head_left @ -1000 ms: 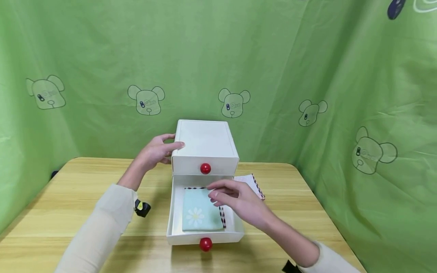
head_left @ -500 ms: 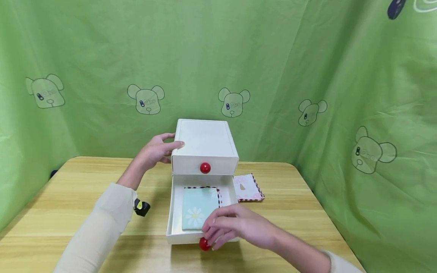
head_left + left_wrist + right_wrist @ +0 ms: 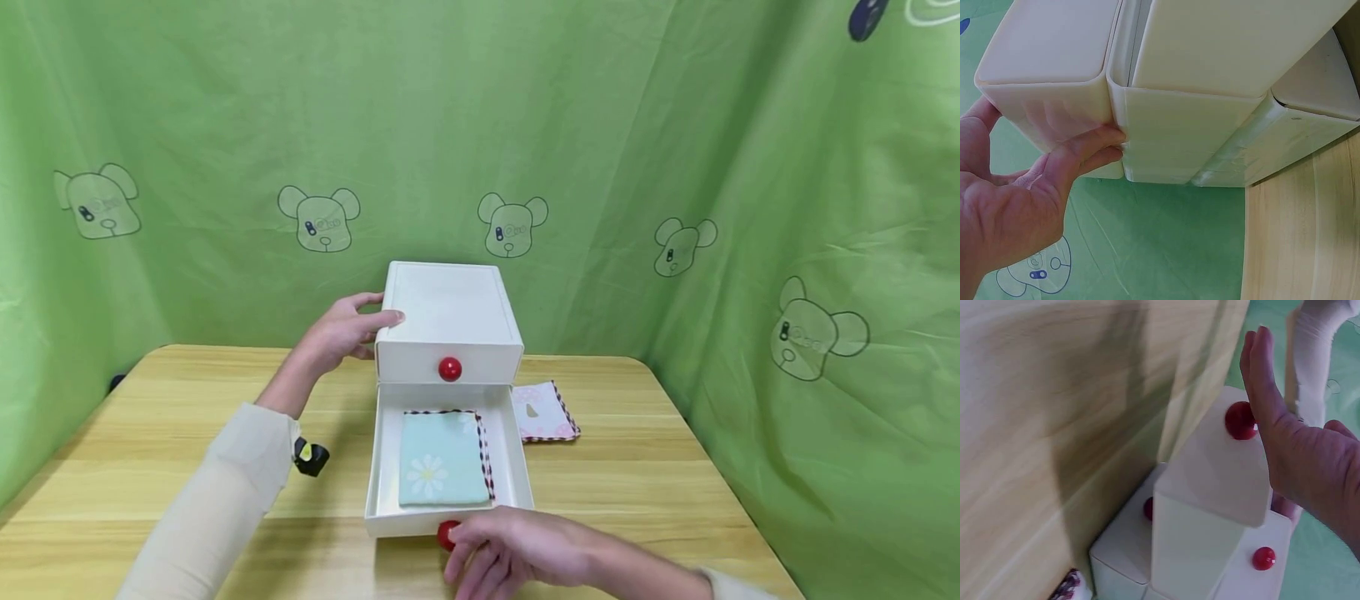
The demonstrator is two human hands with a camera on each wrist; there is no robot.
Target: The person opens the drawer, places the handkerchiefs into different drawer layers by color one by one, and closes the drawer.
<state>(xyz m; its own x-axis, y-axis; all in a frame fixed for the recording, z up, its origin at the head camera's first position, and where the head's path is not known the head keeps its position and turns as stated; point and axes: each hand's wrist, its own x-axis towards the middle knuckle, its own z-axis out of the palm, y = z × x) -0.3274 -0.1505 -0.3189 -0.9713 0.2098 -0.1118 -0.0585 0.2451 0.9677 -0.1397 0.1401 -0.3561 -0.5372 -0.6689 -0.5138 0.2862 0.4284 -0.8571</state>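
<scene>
1. While the left hand (image 3: 337,333) rests on the white cabinet (image 3: 453,300), its fingers are spread, thumb on top.
2. The right hand (image 3: 517,546), fingers unclenched, is at the red knob (image 3: 446,534) of the pulled-out drawer (image 3: 397,526); contact is unclear.
3. Inside that drawer lies the pale-blue cloth (image 3: 442,454).

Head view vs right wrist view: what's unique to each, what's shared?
Only head: the folded mint cloth lying in the open drawer.
Only right wrist: the bottom drawer and its knob, beneath the open one.
Both: the open drawer's front panel and red knob, the right hand close by it, and the closed top drawer.
</scene>
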